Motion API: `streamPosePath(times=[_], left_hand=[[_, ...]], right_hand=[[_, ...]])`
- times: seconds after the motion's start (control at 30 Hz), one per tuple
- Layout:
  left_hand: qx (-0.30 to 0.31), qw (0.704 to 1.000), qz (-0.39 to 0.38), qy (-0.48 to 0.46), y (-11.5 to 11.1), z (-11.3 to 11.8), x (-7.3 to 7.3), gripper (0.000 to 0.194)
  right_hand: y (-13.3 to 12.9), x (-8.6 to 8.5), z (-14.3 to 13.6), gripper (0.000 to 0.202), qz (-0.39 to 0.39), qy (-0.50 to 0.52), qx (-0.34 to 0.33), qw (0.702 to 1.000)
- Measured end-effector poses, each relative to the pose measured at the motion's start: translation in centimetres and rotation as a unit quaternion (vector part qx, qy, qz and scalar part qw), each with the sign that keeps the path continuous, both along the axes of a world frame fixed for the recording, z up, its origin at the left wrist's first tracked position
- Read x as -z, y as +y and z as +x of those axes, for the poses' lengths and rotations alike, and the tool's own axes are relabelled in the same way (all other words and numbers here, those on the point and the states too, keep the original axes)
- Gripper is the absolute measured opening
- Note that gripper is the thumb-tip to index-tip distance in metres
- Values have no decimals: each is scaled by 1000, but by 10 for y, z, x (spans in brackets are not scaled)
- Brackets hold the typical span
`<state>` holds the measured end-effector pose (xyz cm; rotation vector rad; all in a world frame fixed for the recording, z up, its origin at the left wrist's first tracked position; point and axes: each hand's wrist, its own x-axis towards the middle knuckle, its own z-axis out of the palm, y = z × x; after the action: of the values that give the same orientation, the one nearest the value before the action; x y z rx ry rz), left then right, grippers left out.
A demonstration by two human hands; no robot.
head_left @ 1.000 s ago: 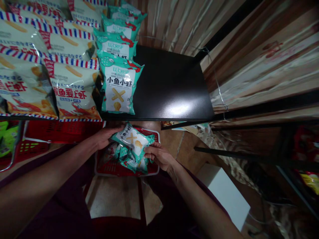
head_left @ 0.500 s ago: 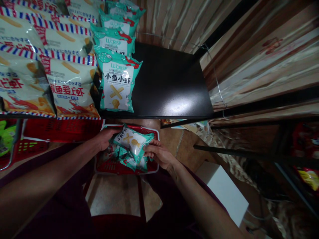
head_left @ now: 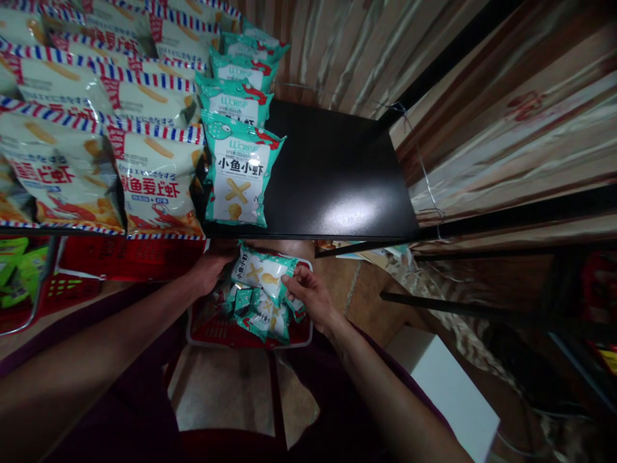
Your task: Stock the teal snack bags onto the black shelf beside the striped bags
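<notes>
The right hand (head_left: 311, 296) was pinching the right end of a shiny teal-and-white plastic snack bag (head_left: 260, 270). Its thumb was on the front of the bag, and its other fingers curled by the edge. The left hand (head_left: 214, 269) was by the other end of the bag, near the black writing. Its fingertips were in the dark, so I cannot tell if they were gripping the bag or only close to it.

The bag was tipped on its side, with its writing at the left and a picture of crossed yellow sticks in the middle. It was just over a red plastic basket with a white rim (head_left: 219, 331). Under it, more crinkly teal bags (head_left: 263, 318) lay in a messy pile in the basket.

The basket was low down, near the front edge of a flat, shiny black shelf (head_left: 332, 167). On the shelf, a row of standing teal snack bags (head_left: 238, 177) went from front to back. Just beside them, on their left, stood rows of cream-coloured snack bags with red, white and blue striped edges (head_left: 157, 180).

Under the left part of the shelf was another red basket (head_left: 130, 257), with bright green packets (head_left: 22, 273) near it. A plain white box (head_left: 448, 386) was down at the right, well apart from the hands.
</notes>
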<state>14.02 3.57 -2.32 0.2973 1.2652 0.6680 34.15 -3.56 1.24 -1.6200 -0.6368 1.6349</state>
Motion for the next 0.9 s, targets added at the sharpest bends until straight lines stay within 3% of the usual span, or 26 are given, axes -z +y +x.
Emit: streamPosePath(times=[0.17,0.33,0.5,0.7,0.83,0.9], left_hand=[[-4,1000,15,-11,-1,-1,-1,21],[-22,999,-14,-39,-5,-1,-8,10],[-62,992,-43,-105,-9,-2,-19,23],[-55,994,-17,-88,-16,-4,-20,14],[-65,996,-13,-52,-21,-9,-11,4],[-81,996,-17,-44,-21,-11,-6,5]], right_hand=[[-2,0,2,30,135,-156,-81,975],[-9,-6,3,11,247,-306,-192,899],[-18,-8,-4,14,332,-357,-312,815],[-24,-9,-18,19,361,-393,-402,744],[-25,-6,-24,19,348,-396,-438,728],[-26,-3,-26,17,339,-387,-443,734]])
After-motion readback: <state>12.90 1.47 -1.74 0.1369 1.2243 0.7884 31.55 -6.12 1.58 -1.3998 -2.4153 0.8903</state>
